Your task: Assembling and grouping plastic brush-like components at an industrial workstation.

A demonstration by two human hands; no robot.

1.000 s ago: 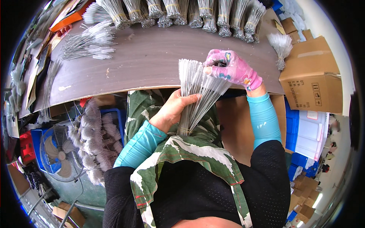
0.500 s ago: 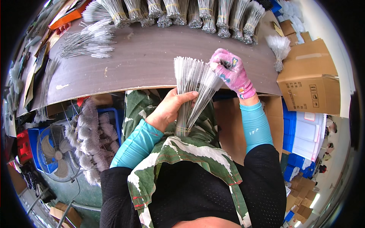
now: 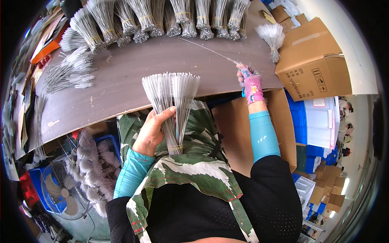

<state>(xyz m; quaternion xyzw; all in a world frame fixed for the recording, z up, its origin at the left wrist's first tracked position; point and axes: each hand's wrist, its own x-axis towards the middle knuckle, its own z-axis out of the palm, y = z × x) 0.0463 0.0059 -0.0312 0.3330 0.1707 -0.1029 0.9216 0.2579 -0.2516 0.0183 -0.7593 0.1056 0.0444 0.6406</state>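
My bare left hand (image 3: 153,128) is wrapped round a bundle of thin wire brushes (image 3: 172,95), upright above my lap with the white bristle ends fanned at the top. A yellowish band circles the bundle's lower end. Out to the right, my right hand (image 3: 250,83), in a pink flowered glove with bare fingertips, pinches one single wire brush (image 3: 210,50). That brush points up and left over the brown table (image 3: 133,81); its far tip lies close to the tabletop, and I cannot tell whether it touches.
Banded brush bundles (image 3: 182,14) line the table's far side. Loose brushes (image 3: 69,71) lie at the left, and another bundle (image 3: 272,38) stands by a cardboard box (image 3: 314,60) at the right. An open carton (image 3: 239,133) sits below the table edge; a fan (image 3: 65,192) stands lower left.
My right hand has drawn away from the bundle to the right with a single wire brush. The split-off brushes have closed back into the bundle. The view has shifted right.
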